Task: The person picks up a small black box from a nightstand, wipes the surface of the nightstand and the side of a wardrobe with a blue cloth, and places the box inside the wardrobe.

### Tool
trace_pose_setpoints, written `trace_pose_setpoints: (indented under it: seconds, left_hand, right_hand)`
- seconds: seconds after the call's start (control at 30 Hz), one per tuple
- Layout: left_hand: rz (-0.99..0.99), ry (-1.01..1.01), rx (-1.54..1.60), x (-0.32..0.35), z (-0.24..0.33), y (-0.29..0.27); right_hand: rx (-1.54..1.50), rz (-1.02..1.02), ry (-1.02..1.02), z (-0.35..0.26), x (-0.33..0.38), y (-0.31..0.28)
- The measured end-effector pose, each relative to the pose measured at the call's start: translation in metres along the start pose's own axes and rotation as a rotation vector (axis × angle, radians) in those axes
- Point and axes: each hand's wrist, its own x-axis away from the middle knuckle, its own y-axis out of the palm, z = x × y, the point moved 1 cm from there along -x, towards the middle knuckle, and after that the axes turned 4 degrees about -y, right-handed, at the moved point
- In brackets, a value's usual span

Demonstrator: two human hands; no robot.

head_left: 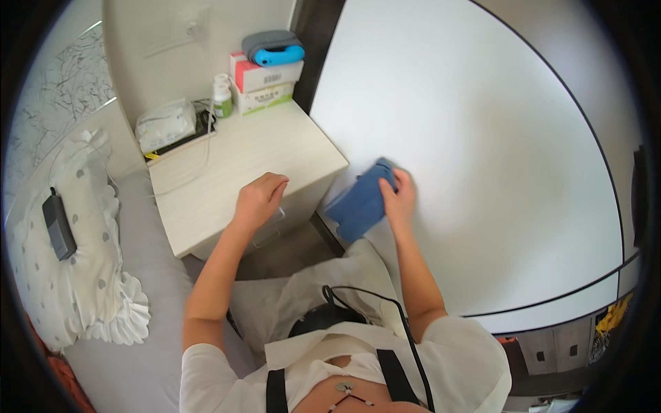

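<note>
Against the big white door panel (482, 151) on the person's right, the right hand (399, 196) presses a folded blue cloth (361, 203) flat to the surface, low down near the panel's left edge. Its fingers lie spread over the cloth's right side, pinning it rather than pinching it, and the thumb cannot be made out. The cloth hangs slantwise, its upper corner just beside the corner of the bedside table (241, 172). The left hand (258, 199) rests on the front edge of that pale wooden table with the fingers loosely curled and holding nothing; whether the fingertips grip the edge cannot be told. At the back of the table stand two stacked boxes (265, 86) with a grey and blue case (274, 48) on top, a small green-capped bottle (222, 96) just beside them, and a white packet (165, 124) lying on a dark flat thing to the left. A white cord (203, 148) runs across the tabletop up to the wall. Left of the table lies a bed with a grey sheet (138, 275), and on it a frilled spotted pillow (76, 255) with a dark phone (58, 224) on top.
</note>
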Motion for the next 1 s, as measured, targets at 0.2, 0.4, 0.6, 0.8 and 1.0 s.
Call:
trace_pose_setpoints:
  seconds: [0.2,0.4,0.6,0.8,1.0]
  left_hand:
    - [0.029,0.107,-0.073,-0.019,-0.041,0.015]
    - [-0.067,0.303,-0.140,-0.051,-0.052,0.031]
    - [-0.052,0.008,0.089,-0.052,-0.066,0.036]
    - [-0.090,0.065,0.130,-0.051,-0.068,0.034]
    - [-0.103,0.043,0.107,-0.048,-0.071,0.029]
  right_hand:
    - [0.013,0.253,-0.190,-0.074,-0.019,-0.046]
    - [0.635,0.578,-0.848,-0.138,-0.047,-0.048]
    - [1.330,0.160,-0.823,-0.055,-0.083,0.003]
    - [1.257,-0.231,-1.054,-0.031,-0.089,0.067]
    - [1.546,-0.595,-1.196,0.008,-0.066,0.076]
